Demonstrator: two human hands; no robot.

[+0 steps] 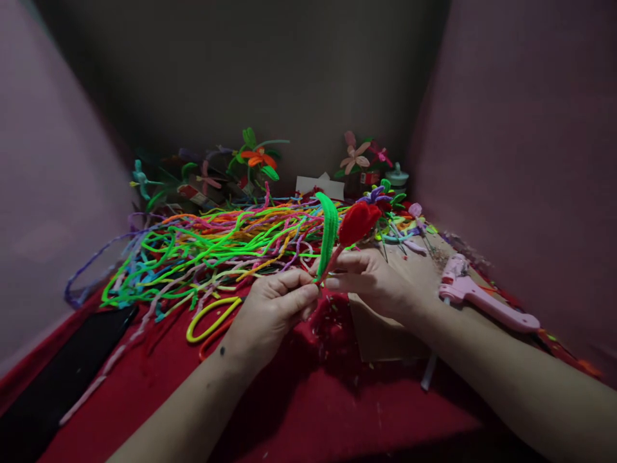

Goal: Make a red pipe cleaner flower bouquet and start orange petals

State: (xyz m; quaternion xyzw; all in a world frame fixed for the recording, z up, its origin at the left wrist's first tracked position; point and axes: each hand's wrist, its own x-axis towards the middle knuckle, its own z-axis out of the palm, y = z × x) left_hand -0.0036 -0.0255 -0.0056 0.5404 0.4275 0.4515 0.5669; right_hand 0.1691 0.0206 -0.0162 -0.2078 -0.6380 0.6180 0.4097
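Note:
A red pipe-cleaner tulip (357, 224) leans up and to the right between my hands. Beside its stem stands a long green pipe-cleaner leaf (328, 228), its tip curving to the left. My left hand (277, 302) pinches the bottom of the leaf together with the stem. Just under the flower head, the bent fingers of my right hand (369, 278) are closed at the stem; its fingertips are partly hidden.
Loose coloured pipe cleaners (216, 238) are heaped behind my hands. Scissors (212, 319) with yellow and orange handles lie left, near a black flat object (72, 373). A pink glue gun (482, 296) rests at right, near cardboard (385, 334). Finished flowers (259, 156) stand at the back.

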